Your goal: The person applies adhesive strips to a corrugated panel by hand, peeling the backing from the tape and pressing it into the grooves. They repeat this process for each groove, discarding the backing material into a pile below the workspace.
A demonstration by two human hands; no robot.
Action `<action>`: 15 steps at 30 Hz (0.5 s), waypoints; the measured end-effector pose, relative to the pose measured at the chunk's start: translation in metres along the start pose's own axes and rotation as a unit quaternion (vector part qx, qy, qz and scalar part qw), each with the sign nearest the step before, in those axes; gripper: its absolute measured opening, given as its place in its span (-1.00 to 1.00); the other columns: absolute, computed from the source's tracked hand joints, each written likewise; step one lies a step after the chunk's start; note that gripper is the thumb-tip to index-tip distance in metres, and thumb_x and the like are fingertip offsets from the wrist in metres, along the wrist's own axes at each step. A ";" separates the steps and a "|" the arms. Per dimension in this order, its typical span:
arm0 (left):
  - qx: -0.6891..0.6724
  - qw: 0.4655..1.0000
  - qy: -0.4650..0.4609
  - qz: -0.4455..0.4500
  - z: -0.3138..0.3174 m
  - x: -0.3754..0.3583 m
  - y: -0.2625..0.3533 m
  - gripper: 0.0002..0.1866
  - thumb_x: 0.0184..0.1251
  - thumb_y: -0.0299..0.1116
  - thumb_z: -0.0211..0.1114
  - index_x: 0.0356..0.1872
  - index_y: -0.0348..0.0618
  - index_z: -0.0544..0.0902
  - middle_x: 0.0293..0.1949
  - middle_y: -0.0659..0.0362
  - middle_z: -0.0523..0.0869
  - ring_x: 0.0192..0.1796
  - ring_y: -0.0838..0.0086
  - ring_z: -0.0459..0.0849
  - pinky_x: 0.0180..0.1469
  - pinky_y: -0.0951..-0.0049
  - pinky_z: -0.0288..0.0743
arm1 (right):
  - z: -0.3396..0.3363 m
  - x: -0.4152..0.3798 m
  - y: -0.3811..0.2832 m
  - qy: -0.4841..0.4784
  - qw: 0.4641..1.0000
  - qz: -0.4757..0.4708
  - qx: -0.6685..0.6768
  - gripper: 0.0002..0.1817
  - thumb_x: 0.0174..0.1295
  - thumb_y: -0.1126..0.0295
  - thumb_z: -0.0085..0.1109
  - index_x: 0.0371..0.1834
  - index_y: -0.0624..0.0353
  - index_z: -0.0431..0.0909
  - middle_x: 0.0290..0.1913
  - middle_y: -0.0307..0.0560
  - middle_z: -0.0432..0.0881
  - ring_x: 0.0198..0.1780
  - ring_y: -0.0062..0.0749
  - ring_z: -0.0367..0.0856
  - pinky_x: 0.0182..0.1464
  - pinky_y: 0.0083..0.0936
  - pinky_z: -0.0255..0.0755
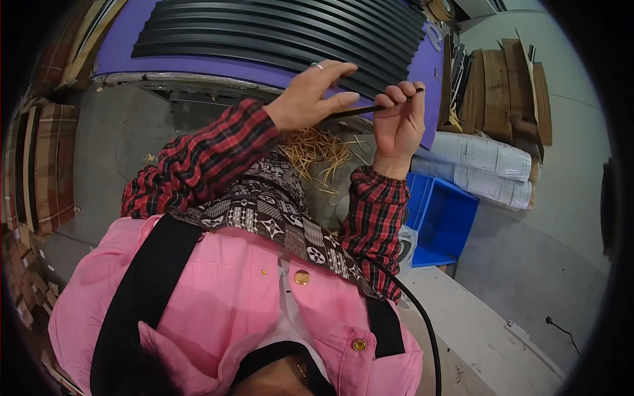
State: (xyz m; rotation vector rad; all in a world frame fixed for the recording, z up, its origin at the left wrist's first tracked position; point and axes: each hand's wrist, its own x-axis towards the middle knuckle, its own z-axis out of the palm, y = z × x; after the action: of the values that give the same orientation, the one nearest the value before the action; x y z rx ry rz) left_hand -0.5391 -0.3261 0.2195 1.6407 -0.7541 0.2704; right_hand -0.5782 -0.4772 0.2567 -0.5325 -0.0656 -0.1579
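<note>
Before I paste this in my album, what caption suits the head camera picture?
Right hand pinches a thin black strip, left hand alongside, before dark ridged material on a purple surface.

Profiles (pixel 277 39) lie across the table (pixel 119 56), parallel to its near edge. Before that edge, a strip (pixel 360 111) runs between left hand (pixel 304 99) and right hand (pixel 399 129), above strands (pixel 317 155) on the floor (pixel 105 152). Rolls (pixel 482 155) adjoin the near right corner; a bin (pixel 442 231) sits nearer, cardboard (pixel 498 86) farther.
</note>
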 end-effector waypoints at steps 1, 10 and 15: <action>-0.058 0.997 -0.056 0.017 -0.001 0.003 -0.004 -0.66 0.18 -0.26 0.06 -0.08 -0.25 0.41 -0.41 0.16 0.52 -0.37 0.58 0.47 -0.34 0.62 0.38 | 0.007 0.002 0.004 -0.042 0.998 0.034 0.006 -0.91 0.21 0.34 -0.17 -0.29 0.02 0.32 -0.43 -0.28 0.39 -0.42 -0.56 0.30 -0.32 -0.58 0.23; 0.031 0.997 -0.007 0.065 -0.021 0.009 -0.010 -0.88 0.08 -0.43 0.16 -0.38 -0.26 0.54 -0.55 0.22 0.48 -0.50 0.55 0.40 -0.48 0.58 0.29 | 0.021 0.028 0.009 -0.141 0.987 -0.017 -0.069 -0.92 0.14 0.36 -0.06 -0.33 0.04 0.41 -0.30 -0.37 0.46 -0.21 -0.54 0.39 0.04 -0.37 0.15; 0.094 0.995 0.013 -0.009 -0.047 -0.008 -0.054 -0.92 0.08 -0.50 0.13 -0.40 -0.27 0.53 -0.58 0.19 0.43 -0.50 0.49 0.40 -0.45 0.56 0.29 | -0.010 0.041 -0.044 -0.104 0.974 -0.106 0.171 -0.97 0.04 0.44 0.04 -0.44 0.09 0.44 -0.41 -0.32 0.49 -0.31 -0.54 0.42 -0.04 -0.46 0.23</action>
State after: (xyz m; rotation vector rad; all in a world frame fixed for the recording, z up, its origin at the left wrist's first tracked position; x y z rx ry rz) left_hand -0.5015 -0.2774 0.1828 1.8164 -0.7115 0.3571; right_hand -0.5448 -0.5248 0.2743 -0.1940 -0.3490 -0.2919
